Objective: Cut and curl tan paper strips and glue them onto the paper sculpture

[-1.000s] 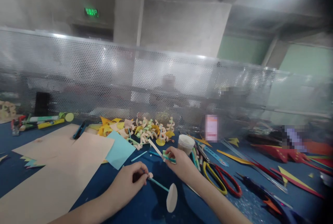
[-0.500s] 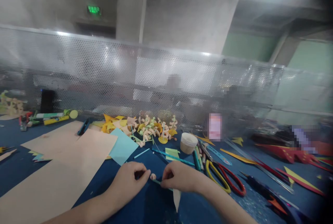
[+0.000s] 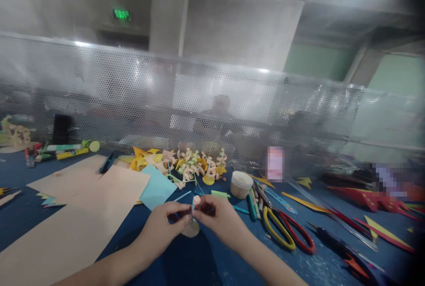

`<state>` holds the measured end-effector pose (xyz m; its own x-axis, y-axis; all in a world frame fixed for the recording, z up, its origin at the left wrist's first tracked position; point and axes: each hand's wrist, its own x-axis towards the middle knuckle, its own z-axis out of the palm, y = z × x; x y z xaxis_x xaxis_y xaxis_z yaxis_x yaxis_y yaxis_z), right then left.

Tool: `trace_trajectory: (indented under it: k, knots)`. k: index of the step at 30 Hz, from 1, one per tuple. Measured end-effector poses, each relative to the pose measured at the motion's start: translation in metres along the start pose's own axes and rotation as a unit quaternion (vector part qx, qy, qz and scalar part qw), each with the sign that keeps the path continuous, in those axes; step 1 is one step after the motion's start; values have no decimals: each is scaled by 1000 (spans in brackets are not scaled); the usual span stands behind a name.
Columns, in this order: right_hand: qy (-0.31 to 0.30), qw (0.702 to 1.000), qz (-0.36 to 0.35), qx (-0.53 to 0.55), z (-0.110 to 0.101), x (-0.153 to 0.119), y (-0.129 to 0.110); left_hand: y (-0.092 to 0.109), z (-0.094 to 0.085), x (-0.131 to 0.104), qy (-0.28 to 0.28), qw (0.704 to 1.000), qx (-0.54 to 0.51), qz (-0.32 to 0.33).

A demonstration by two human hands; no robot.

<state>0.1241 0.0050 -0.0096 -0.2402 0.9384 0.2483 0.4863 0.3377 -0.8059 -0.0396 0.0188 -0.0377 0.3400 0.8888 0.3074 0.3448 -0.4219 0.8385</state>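
Close in front of me stands a thin light-blue paper stem (image 3: 193,205), held upright with a small pale pink paper tip on top. A pale round paper base (image 3: 191,229) shows under it, partly hidden by my fingers. My left hand (image 3: 169,222) is closed, thumb and fingers pinching the stem from the left. From the right, my right hand (image 3: 221,215) pinches just below the pink tip, its fingers also closed. Behind them lies a heap of curled yellow and peach paper pieces (image 3: 189,164).
Large peach paper sheets (image 3: 89,215) and a blue sheet (image 3: 157,186) lie left, with a dark cutter (image 3: 106,162) on top. To the right are a white-lidded tub (image 3: 241,184), yellow- and red-handled scissors (image 3: 285,228) and a dark pointed tool (image 3: 335,241). A perforated screen (image 3: 133,86) stands behind.
The paper stem has turned from lying sideways in my right hand to upright, and moved slightly left. My left hand has come in to pinch it; both hands now meet there.
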Motion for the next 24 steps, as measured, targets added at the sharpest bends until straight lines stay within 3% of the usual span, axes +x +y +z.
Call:
trace_trajectory:
  k: [11, 16, 20, 24]
  knots:
    - [-2, 999, 2, -35, 10, -1, 12, 1, 0, 1, -23, 1000, 3, 15]
    - [16, 994, 2, -106, -11, 3, 12, 1, 1, 0, -32, 999, -12, -4]
    - [88, 974, 13, -210, -31, 7, 32, -4, 2, -1, -28, 1000, -12, -9]
    - [100, 956, 22, -276, -32, 7, 54, -7, 3, -1, -27, 999, -27, -6]
